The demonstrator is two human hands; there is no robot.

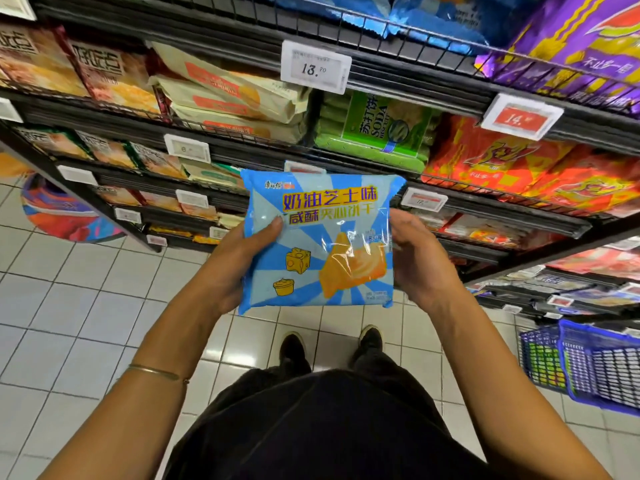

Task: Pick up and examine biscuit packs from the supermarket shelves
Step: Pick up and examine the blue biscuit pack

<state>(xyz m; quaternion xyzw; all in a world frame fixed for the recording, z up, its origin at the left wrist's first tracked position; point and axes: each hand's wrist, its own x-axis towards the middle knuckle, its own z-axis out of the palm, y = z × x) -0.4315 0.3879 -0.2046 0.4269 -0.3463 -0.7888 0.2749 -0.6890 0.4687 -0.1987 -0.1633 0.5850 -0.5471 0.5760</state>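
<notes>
blue biscuit pack (pixel 317 244), "奶油芝士味", in left hand (pixel 239 261) and right hand (pixel 420 261)

Both hands, left (pixel 239 261) and right (pixel 420 261), grip a blue biscuit pack (pixel 318 240) before the shelves (pixel 450 95).

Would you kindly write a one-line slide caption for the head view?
A person's left hand and right hand hold a light-blue plastic biscuit pack face-up before black wire shelves of snacks.
</notes>
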